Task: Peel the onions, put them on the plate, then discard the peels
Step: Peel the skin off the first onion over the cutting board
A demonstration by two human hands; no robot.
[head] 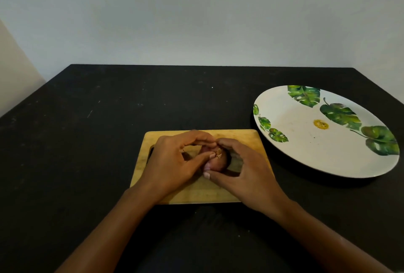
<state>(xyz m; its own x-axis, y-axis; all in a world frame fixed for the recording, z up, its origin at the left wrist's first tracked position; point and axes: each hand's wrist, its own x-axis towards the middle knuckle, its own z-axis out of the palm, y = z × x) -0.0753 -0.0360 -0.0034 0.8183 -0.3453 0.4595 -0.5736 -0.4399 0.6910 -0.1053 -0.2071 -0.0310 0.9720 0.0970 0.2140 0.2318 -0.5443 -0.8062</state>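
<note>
Onion (pixel 222 163), root seemingly upward, gripped by left hand (pixel 175 161) and right hand (pixel 247 172).

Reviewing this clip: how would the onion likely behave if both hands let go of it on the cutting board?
The onion looks rounded, so it would probably roll on the flat cutting board. The left hand and right hand both grip it, suggesting firmness. Its dry tan tuft looks brittle.

Dimly, evenly lit, with a cool grey cast on the wall (pixel 196 21). Brightest on the white plate (pixel 306 154) at right, without glare. Almost detailless across the black table (pixel 87 152). Softly shadowed under the plate's lower rim. Stretched toward the frame edges; slightly soft throughout.
</note>
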